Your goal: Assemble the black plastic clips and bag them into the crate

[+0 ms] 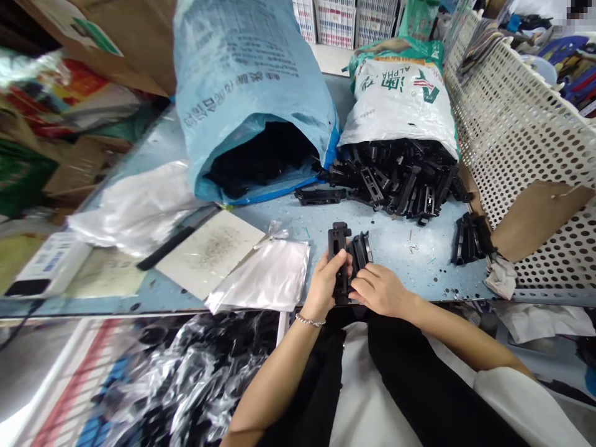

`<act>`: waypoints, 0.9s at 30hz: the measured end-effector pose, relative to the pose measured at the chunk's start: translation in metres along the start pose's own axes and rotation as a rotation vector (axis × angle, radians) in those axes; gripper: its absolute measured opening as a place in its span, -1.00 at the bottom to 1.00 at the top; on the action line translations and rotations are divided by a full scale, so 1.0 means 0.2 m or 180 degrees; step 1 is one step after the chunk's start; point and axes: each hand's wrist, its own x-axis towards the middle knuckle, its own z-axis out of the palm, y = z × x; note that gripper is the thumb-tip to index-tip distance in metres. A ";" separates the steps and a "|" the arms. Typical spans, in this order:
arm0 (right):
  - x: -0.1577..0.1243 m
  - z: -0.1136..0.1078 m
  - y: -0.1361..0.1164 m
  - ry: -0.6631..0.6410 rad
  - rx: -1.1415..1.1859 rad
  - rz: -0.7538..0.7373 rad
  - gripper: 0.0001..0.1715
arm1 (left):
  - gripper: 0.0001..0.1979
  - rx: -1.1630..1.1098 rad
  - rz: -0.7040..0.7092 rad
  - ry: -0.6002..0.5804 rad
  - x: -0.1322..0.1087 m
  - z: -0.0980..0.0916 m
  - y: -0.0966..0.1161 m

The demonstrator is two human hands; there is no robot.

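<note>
My left hand (pixel 326 276) is closed around a long black plastic part (pixel 338 239), held upright at the front edge of the blue table (pixel 391 248). Close beside it, my right hand (pixel 379 288) has its fingers bent against a second black plastic part (pixel 361 248), which leans next to the first. The fingertips of the right hand are partly hidden, and the lower ends of both parts are covered by the hands. More such black parts (pixel 405 186) spill in a pile from a white and green bag (pixel 395 102) beyond my hands.
A large blue bag (pixel 246 81) with dark contents lies open at the back. Clear plastic bags (pixel 274 273) and a speckled card (pixel 212 251) rest to the left. At right stand a perforated white basket (pixel 526 136) and a small cluster of black parts (pixel 470 239). Plastic-wrapped items (pixel 200 372) fill the space below.
</note>
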 end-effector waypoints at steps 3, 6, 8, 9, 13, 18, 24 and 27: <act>-0.02 0.07 -0.05 -0.0008 0.0225 0.0154 -0.61 | -0.63 0.0404 0.0326 0.0065 -0.03 -0.02 -0.02; 0.01 0.09 -0.07 -0.0291 0.0995 0.0703 -0.61 | -0.49 0.0775 0.0900 0.0489 -0.02 -0.09 -0.07; 0.08 0.07 -0.01 -0.0435 0.1166 0.0865 -0.59 | -0.38 0.0917 0.1044 0.0855 0.02 -0.18 -0.12; 0.13 0.05 0.04 -0.0301 0.1040 0.0890 -0.59 | -0.40 0.1020 0.1005 0.1004 0.05 -0.22 -0.15; 0.41 -0.08 0.39 0.1396 -0.0481 0.1248 -0.64 | -0.62 0.1834 0.0966 0.1225 0.15 -0.33 -0.28; 0.64 -0.20 0.75 0.1538 -0.1322 0.1610 -0.31 | -0.51 0.2343 0.1456 0.1112 0.21 -0.33 -0.41; 0.51 -0.16 0.67 0.2450 0.0417 0.1767 -0.48 | -0.48 0.2394 0.1794 0.0950 0.15 -0.33 -0.36; 0.31 -0.02 0.45 0.2209 0.1905 0.1613 -0.55 | -0.44 0.2149 0.1939 0.0767 0.11 -0.24 -0.27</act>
